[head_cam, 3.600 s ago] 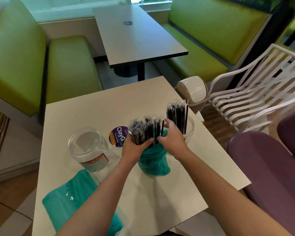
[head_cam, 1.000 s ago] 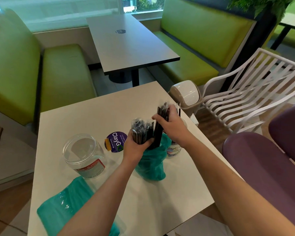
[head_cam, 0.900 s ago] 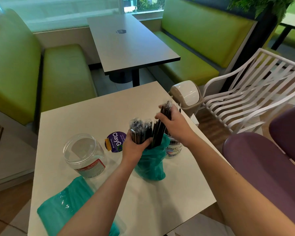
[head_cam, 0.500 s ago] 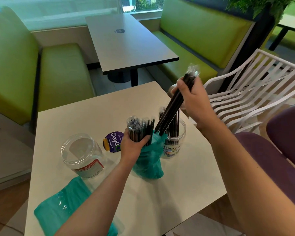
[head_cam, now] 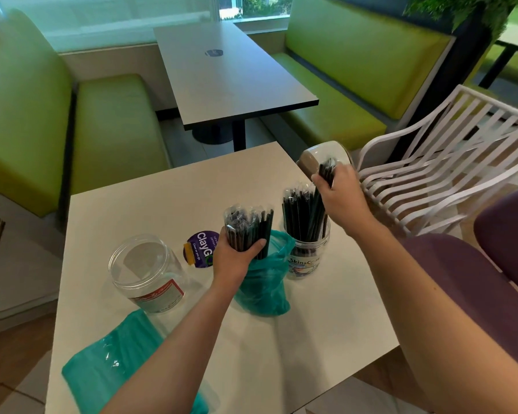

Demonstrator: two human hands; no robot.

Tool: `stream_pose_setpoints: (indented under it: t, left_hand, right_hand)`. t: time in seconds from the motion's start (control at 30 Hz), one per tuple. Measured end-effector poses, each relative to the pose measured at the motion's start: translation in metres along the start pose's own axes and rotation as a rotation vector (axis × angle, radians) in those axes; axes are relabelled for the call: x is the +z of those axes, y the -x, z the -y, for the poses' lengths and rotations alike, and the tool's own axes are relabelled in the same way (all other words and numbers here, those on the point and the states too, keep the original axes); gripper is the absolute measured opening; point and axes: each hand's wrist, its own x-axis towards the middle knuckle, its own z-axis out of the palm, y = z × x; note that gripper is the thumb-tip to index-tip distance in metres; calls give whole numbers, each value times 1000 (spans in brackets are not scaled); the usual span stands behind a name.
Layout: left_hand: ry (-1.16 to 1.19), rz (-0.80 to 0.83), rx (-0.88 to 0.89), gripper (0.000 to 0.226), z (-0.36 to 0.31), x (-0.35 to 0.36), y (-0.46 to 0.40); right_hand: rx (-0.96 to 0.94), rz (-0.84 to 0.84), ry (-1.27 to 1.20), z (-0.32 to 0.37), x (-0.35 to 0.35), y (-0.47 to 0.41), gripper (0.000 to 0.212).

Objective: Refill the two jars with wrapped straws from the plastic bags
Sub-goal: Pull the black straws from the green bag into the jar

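Observation:
My left hand (head_cam: 237,255) grips a bundle of black wrapped straws (head_cam: 247,227) that stands upright in a teal plastic bag (head_cam: 263,289) at the table's middle. To its right a clear jar (head_cam: 307,258) holds several black straws. My right hand (head_cam: 340,197) grips a smaller bunch of straws (head_cam: 323,180) by the top, their lower ends down in that jar. A second clear jar (head_cam: 145,271), without straws, stands at the left. Another teal bag (head_cam: 111,366) lies flat near the front left edge.
A purple round sticker (head_cam: 199,249) lies on the white table (head_cam: 311,339) between the jars. A small swing-lid bin (head_cam: 320,155) and a white slatted chair (head_cam: 446,165) stand right of the table. Purple seats are at the far right, a dark table and green benches behind.
My right hand has lifted a bunch of straws out of the bag, swung it right and lowered it into the right jar. My left hand has kept its grip on the bundle in the bag.

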Motion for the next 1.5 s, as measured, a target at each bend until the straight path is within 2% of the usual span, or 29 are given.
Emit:
stream_pose_setpoints:
  t: [0.2, 0.33, 0.43, 0.6, 0.8, 0.93, 1.0, 1.17, 1.27, 1.33, 1.5]
  left_hand:
    - [6, 3, -12, 62, -1, -1, 3]
    - [11, 4, -19, 67, -2, -1, 4]
    - [8, 0, -22, 72, -1, -1, 3]
    - [-1, -11, -31, 73, 0, -4, 2]
    - [-9, -21, -31, 75, 1, -4, -1]
    - [-24, -30, -21, 75, 0, -5, -1]
    - [-21, -27, -22, 73, 0, -5, -1]
    - [-28, -27, -22, 70, 1, -6, -2]
    - [-25, -26, -17, 71, 2, -6, -2]
    - [-30, -23, -19, 73, 2, -5, -2]
    - [-30, -18, -32, 77, 2, -5, 1]
  right_hand:
    - [103, 46, -3, -38, 30, 7, 37]
    - [150, 79, -35, -44, 40, 6, 39]
    - [182, 137, -91, -42, 41, 3, 53]
    - [-78, 46, 241, -34, 36, -4, 78]
    - [-182, 193, 267, -26, 46, -11, 52]
    - [-202, 250, 317, -26, 54, -15, 67]
    - [-204, 261, 342, -25, 56, -17, 65]
    - [-253, 283, 185, -27, 58, -21, 39]
    - [-255, 211, 112, -28, 54, -22, 33]
    - [-257, 169, 115, -32, 54, -23, 34]
    - [-241, 209, 240, -39, 52, -18, 52]
